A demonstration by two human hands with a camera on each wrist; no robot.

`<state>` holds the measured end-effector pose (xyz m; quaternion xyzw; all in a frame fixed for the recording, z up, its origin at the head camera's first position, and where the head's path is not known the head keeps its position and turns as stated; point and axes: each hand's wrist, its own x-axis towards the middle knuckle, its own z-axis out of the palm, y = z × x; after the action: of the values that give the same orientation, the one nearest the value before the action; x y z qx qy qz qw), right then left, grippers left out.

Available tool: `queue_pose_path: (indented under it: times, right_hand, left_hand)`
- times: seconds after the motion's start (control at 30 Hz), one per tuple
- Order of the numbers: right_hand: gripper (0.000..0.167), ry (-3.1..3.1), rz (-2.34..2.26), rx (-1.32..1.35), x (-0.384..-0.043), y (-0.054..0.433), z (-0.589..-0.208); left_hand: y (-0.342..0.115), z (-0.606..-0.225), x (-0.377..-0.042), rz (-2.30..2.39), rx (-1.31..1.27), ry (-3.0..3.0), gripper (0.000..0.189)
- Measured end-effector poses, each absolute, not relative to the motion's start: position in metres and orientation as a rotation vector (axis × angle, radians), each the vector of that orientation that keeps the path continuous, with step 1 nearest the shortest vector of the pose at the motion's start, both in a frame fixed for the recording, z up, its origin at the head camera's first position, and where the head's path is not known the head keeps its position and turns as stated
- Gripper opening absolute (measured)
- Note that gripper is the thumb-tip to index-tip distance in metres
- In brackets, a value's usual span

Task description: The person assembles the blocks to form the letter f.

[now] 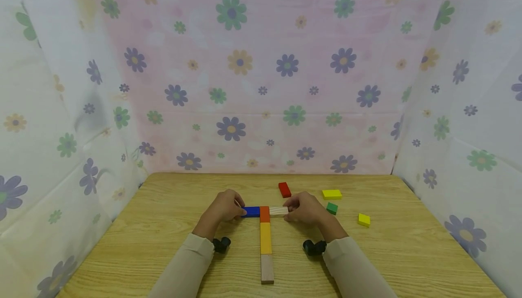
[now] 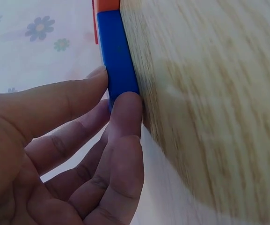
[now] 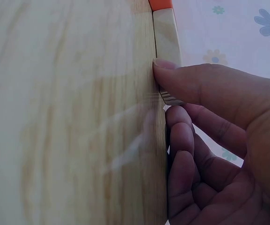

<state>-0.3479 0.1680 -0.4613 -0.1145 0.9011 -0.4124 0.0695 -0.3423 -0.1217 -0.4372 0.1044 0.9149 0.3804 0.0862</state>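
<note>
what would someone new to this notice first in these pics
Probably the T of blocks on the wooden table, its foot toward the camera. The left hand holds the outer end of its blue block, the right hand that of its striped pale block. Behind the table, a pink flowered cloth also draws the eye.

Blue block (image 2: 118,51): outer end partly behind left fingers (image 2: 126,115); sleeves (image 1: 183,264) cut by head view's edge.

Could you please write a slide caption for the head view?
Left grip on the blue block, right grip on the pale block, with the orange-red block between them on the table.
</note>
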Motion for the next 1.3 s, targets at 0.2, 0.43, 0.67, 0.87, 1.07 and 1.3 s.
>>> queue_pose_path:
  times: [0.2, 0.43, 0.67, 0.87, 1.07, 1.3]
  right_hand:
    - [0.031, 2.706, -1.247, -0.331, -0.348, 0.168, -0.462]
    - [0.033, 2.691, -1.224, -0.337, -0.347, 0.168, -0.459]
    - [0.039, 2.672, -1.220, -0.369, -0.348, 0.172, -0.458]
    - [0.045, 2.672, -1.225, -0.447, -0.352, 0.178, -0.459]
    - [0.032, 2.804, -1.150, -0.514, -0.351, 0.180, -0.451]
    - [0.025, 2.876, -1.120, -0.629, -0.364, 0.181, -0.438]
  left_hand:
    - [-0.121, -0.440, -0.343, 1.121, 0.301, 2.751, 0.015]
    - [-0.122, -0.437, -0.341, 1.138, 0.253, 2.737, 0.014]
    - [-0.126, -0.440, -0.349, 1.184, 0.244, 2.648, 0.014]
    - [-0.129, -0.439, -0.352, 1.200, 0.236, 2.605, 0.013]
    - [-0.128, -0.438, -0.354, 1.202, 0.215, 2.575, 0.012]
    - [-0.129, -0.438, -0.358, 1.197, 0.185, 2.566, 0.013]
